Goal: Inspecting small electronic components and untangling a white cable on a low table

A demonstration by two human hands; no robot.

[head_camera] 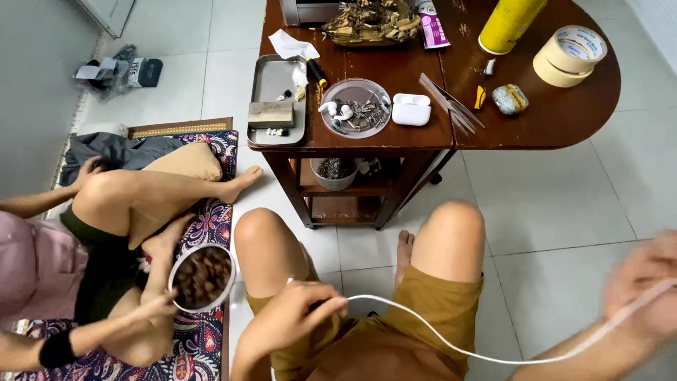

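Observation:
A white cord [451, 342] runs between my two hands and sags in a curve over my lap. My left hand [296, 317] pinches one end above my left thigh, near my knee. My right hand [645, 286] is blurred at the far right edge and grips the other end, stretched out to the side. I sit in mustard shorts with both knees up, facing a dark wooden table [550, 120].
On the table lie a metal tray [276, 81], a round dish of small parts [356, 107], a white earbud case [411, 110], tape rolls [570, 55] and a yellow can [509, 25]. A second person sits at left on a patterned mat [204, 346], holding a bowl of brown pieces [203, 276].

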